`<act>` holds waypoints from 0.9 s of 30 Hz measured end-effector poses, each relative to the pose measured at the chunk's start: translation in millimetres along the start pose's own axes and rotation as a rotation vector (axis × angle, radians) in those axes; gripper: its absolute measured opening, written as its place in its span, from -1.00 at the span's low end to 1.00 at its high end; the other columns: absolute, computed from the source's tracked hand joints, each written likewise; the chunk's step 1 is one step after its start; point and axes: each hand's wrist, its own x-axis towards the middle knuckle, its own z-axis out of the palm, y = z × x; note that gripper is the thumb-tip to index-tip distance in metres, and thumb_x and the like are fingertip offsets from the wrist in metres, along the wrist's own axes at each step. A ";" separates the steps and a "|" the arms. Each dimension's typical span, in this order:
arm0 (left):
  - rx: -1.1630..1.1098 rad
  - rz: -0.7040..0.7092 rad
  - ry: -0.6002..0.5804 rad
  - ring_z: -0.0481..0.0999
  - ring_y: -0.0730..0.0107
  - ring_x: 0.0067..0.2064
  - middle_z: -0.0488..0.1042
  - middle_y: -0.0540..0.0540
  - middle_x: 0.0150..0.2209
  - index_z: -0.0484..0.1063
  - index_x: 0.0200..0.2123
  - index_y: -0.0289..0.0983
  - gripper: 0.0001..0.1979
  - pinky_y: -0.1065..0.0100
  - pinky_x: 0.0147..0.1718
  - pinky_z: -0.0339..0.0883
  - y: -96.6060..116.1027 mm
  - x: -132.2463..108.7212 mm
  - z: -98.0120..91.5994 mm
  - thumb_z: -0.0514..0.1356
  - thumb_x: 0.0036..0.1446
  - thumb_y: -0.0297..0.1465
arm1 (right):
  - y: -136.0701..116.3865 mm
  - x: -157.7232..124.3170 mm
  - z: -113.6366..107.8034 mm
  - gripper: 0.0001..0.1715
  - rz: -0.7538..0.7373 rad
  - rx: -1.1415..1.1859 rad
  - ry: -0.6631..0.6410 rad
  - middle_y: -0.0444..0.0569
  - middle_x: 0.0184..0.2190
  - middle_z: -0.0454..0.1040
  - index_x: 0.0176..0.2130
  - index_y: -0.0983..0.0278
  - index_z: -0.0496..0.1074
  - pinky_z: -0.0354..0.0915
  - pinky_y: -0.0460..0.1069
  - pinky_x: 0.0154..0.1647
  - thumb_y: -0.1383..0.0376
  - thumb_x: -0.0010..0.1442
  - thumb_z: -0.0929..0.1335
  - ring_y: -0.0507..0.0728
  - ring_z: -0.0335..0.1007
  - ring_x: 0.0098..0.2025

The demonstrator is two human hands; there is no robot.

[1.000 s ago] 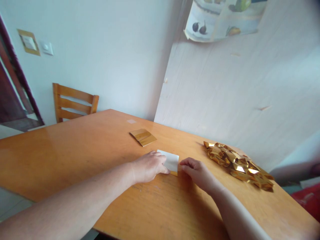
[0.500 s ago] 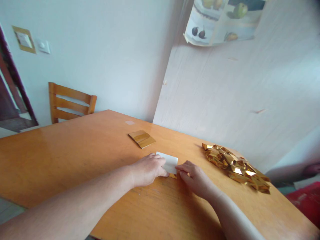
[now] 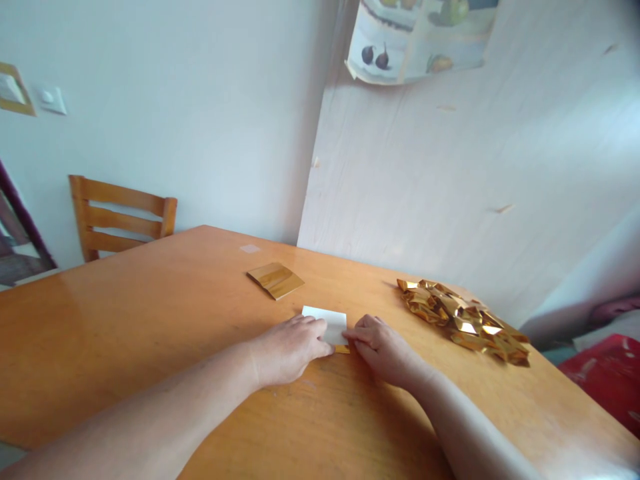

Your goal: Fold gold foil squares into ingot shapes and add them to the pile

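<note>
A small folded paper (image 3: pixel 327 319), white on top with a gold edge showing underneath, lies on the wooden table (image 3: pixel 150 313). My left hand (image 3: pixel 287 347) rests on its near left part with the fingers bent and pressing down. My right hand (image 3: pixel 383 347) touches its near right corner with the fingertips pinched together at the gold edge. Both hands meet at the paper's front edge.
A stack of flat gold sheets (image 3: pixel 275 279) lies farther back on the table. A heap of folded gold paper pieces (image 3: pixel 463 320) sits at the right near the wall. A wooden chair (image 3: pixel 117 217) stands at the far left. A red object (image 3: pixel 607 383) lies beyond the right edge.
My right hand has slid left along the paper's front edge and now meets my left hand. The view has shifted, so everything sits a little further left.
</note>
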 end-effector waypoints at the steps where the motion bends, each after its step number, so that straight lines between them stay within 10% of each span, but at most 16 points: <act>1: -0.009 -0.001 0.001 0.39 0.21 -0.20 0.39 -0.14 -0.24 0.57 -0.14 -0.18 -0.68 0.28 -0.20 0.24 0.0 0.0 -0.4 0.05 0.21 -0.55 | -0.3 0.0 -0.5 -0.68 0.001 0.002 0.005 -0.04 -0.31 0.48 -0.21 0.14 0.61 0.25 -0.03 -0.13 0.39 0.30 0.27 0.13 0.36 -0.17; 27: -0.308 -0.175 0.101 0.46 0.28 -0.16 0.50 -0.10 -0.18 0.43 -0.18 -0.23 -0.63 0.29 -0.14 0.34 -16.4 6.7 13.5 0.00 0.02 -0.66 | -30.1 -0.7 4.1 -0.74 0.193 -0.199 0.041 0.07 -0.13 0.44 -0.10 0.21 0.45 0.26 0.06 -0.05 0.12 0.36 0.30 0.23 0.34 -0.06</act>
